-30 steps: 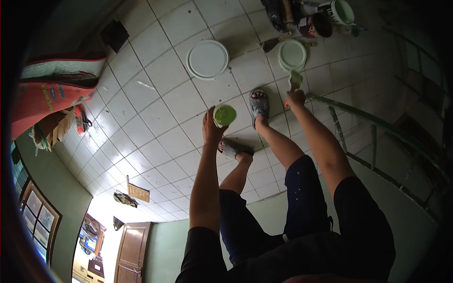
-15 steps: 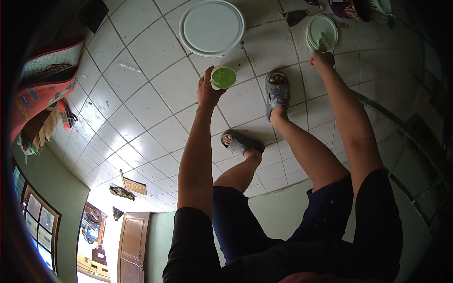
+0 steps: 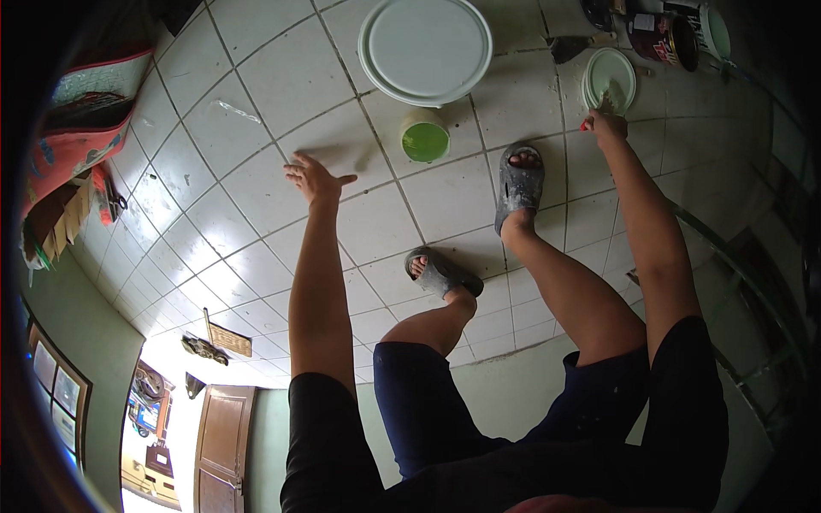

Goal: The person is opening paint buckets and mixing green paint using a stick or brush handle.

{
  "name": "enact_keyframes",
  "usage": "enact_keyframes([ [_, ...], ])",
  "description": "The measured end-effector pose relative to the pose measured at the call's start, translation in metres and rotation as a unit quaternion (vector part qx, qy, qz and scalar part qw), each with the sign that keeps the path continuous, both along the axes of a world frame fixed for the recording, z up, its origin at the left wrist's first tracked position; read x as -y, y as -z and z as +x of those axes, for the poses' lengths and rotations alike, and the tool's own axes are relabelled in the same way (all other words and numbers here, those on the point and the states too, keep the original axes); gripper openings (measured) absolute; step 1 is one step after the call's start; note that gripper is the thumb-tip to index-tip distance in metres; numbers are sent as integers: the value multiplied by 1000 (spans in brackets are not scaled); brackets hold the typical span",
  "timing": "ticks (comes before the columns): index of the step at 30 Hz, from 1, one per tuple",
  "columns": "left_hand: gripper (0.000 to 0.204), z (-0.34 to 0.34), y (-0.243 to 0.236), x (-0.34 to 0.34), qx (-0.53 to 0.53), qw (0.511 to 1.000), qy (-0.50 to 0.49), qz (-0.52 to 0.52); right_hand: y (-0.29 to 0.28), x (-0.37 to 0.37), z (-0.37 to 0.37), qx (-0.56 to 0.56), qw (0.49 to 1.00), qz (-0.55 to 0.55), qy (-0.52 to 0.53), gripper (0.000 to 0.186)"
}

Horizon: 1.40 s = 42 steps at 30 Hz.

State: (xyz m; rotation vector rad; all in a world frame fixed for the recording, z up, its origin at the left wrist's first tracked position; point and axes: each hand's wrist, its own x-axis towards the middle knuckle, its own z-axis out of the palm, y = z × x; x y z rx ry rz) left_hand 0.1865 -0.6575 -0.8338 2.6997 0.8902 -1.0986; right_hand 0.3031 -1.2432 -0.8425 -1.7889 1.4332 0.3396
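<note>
My left hand (image 3: 314, 180) is open above the floor tiles, fingers spread, with nothing in it. To its right, apart from it, a small pale cup (image 3: 425, 141) with green paint inside stands on the floor. My right hand (image 3: 608, 126) is closed round what looks like a paintbrush (image 3: 609, 96); a bit of red shows beside the fingers. The brush's bristles are over a round, pale green lid or shallow dish (image 3: 622, 68); whether they touch it I cannot tell.
Ahead of the cup stands a large white lidded bucket (image 3: 425, 47). Far right are a dark scraper (image 3: 571, 47), a dark red can on its side (image 3: 663, 40) and a green-lined container (image 3: 717, 32). My sandalled feet are nearby. A red bag (image 3: 81, 145) lies left.
My left hand has let go of the cup of green paint and moved left, fingers spreading. The cup now stands on the floor. My right hand stays at the pale green lid.
</note>
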Motion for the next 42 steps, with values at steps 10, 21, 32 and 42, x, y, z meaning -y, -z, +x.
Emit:
enact_keyframes([
  [10,161,-17,23,6,95,992,-40,-76,-14,-9,44,-165,936,-220,-217,40],
  [21,160,-12,12,11,107,988,-74,-78,-146,-183,135,279,761,-136,-570,33],
  [32,166,-16,16,8,66,993,-76,-54,-178,-308,31,362,566,-140,-727,15],
  [42,165,-21,24,11,91,993,-51,-63,-147,-320,-4,368,550,-281,-695,5],
])
